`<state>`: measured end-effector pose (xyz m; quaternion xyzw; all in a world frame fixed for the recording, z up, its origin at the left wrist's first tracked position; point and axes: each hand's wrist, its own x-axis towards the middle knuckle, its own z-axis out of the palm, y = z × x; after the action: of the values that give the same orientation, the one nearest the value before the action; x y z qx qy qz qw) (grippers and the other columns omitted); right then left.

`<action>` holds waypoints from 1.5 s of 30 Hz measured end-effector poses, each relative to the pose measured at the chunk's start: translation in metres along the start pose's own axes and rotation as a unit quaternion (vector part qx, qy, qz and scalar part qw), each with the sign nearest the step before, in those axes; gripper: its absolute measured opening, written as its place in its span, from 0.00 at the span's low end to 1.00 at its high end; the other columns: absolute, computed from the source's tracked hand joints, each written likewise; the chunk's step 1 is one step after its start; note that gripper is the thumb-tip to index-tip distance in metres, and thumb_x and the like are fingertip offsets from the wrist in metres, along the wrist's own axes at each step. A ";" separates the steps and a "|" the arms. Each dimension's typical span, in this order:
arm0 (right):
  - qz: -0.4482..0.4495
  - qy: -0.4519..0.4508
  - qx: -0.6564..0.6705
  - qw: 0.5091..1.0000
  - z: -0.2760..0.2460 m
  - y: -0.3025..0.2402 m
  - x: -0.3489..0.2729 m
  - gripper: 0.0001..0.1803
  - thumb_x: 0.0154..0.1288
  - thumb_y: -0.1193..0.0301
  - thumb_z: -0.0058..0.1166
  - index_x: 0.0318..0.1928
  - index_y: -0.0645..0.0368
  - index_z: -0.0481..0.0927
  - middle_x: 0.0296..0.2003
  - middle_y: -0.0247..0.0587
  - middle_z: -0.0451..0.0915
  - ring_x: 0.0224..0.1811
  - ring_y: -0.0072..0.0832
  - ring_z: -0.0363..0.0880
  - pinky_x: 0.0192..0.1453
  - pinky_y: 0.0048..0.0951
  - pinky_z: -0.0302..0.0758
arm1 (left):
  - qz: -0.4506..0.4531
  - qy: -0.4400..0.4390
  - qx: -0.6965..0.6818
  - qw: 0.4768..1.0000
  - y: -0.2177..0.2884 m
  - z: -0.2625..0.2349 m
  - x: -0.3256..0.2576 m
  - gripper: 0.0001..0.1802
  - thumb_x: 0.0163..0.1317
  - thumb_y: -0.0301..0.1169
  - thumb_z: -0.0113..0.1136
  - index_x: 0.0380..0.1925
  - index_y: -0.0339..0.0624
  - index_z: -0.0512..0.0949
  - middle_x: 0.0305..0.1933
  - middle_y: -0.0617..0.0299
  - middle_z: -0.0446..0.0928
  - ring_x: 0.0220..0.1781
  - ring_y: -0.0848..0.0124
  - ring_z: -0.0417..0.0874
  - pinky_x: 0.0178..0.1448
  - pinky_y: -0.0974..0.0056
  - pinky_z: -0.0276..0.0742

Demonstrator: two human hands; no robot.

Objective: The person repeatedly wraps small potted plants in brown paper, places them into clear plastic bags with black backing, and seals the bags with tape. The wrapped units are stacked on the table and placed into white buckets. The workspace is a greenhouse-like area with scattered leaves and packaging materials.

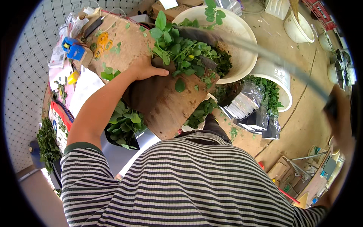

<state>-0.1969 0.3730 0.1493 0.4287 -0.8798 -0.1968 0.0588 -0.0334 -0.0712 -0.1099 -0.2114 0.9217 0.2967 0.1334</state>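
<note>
My left hand (145, 70) grips a bundle of leafy green stems (185, 53), its thumb lying across a dark brown wrapper (153, 87). The bundle rests on a worn wooden board (170, 109), with its leaves reaching toward the large cream tub (244, 38). Out at the far right, my right hand (338, 113) is closed round the dark handle of a long knife (283, 64). Motion smears that hand and the blade, which stretches leftward over the tub's rim toward the leaves. Where the blade ends is hard to make out.
Beyond the board stands a blue tape dispenser (73, 48) near yellow rubber bands (102, 41). A white bucket of greenery (281, 81) lies tipped beside silvery wrapped packs (247, 102). More leafy stems (124, 123) stand close to my left arm. Another white bucket (298, 28) is farther back.
</note>
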 end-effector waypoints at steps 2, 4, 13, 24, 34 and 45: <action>0.059 -0.189 0.233 0.952 0.079 -0.009 -0.003 0.18 0.46 0.73 0.60 0.39 0.61 0.70 0.25 0.51 0.73 0.30 0.50 0.72 0.34 0.44 0.67 | -0.012 0.001 0.037 0.999 0.017 -0.004 -0.001 0.42 0.37 0.58 0.65 0.43 0.32 0.75 0.40 0.43 0.77 0.45 0.53 0.78 0.49 0.58 0.72; 0.117 -0.199 0.303 0.925 0.170 -0.024 -0.026 0.13 0.47 0.72 0.57 0.34 0.60 0.69 0.22 0.54 0.72 0.29 0.51 0.73 0.32 0.47 0.66 | -0.031 -0.055 0.077 0.995 0.032 -0.002 0.007 0.43 0.37 0.59 0.65 0.43 0.31 0.74 0.39 0.43 0.78 0.44 0.53 0.78 0.49 0.58 0.72; 0.104 -0.311 0.498 0.803 0.229 -0.035 -0.015 0.09 0.49 0.76 0.55 0.29 0.63 0.69 0.15 0.48 0.68 0.18 0.40 0.70 0.24 0.34 0.65 | -0.075 -0.048 0.076 0.993 0.027 0.007 0.007 0.42 0.38 0.56 0.64 0.45 0.31 0.71 0.37 0.44 0.78 0.42 0.52 0.79 0.47 0.56 0.73; 0.075 -0.295 0.582 0.754 0.418 -0.110 -0.004 0.14 0.49 0.69 0.60 0.32 0.62 0.72 0.19 0.50 0.75 0.22 0.47 0.76 0.26 0.35 0.69 | -0.112 -0.014 0.162 0.980 0.024 0.018 0.007 0.40 0.33 0.60 0.66 0.34 0.33 0.73 0.29 0.47 0.76 0.36 0.52 0.79 0.39 0.55 0.75; -0.183 -0.364 0.671 0.619 0.238 -0.120 0.282 0.07 0.59 0.69 0.55 0.29 0.60 0.75 0.21 0.30 0.73 0.24 0.15 0.70 0.27 0.19 0.69 | -0.148 -0.083 0.110 0.979 0.036 -0.005 -0.003 0.47 0.32 0.63 0.63 0.45 0.35 0.72 0.34 0.49 0.78 0.38 0.55 0.80 0.42 0.57 0.75; -0.431 0.018 0.384 0.816 0.090 -0.507 0.469 0.10 0.54 0.65 0.52 0.36 0.52 0.80 0.38 0.38 0.77 0.44 0.36 0.75 0.46 0.36 0.73 | -0.063 -0.074 0.044 0.994 0.018 -0.009 0.002 0.45 0.36 0.60 0.63 0.47 0.35 0.72 0.39 0.50 0.77 0.42 0.56 0.79 0.45 0.57 0.74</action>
<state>-0.1434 -0.2464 -0.1647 0.7553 -0.6078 0.1598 -0.1858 -0.0449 -0.0640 -0.0946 -0.2405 0.9063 0.2613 0.2293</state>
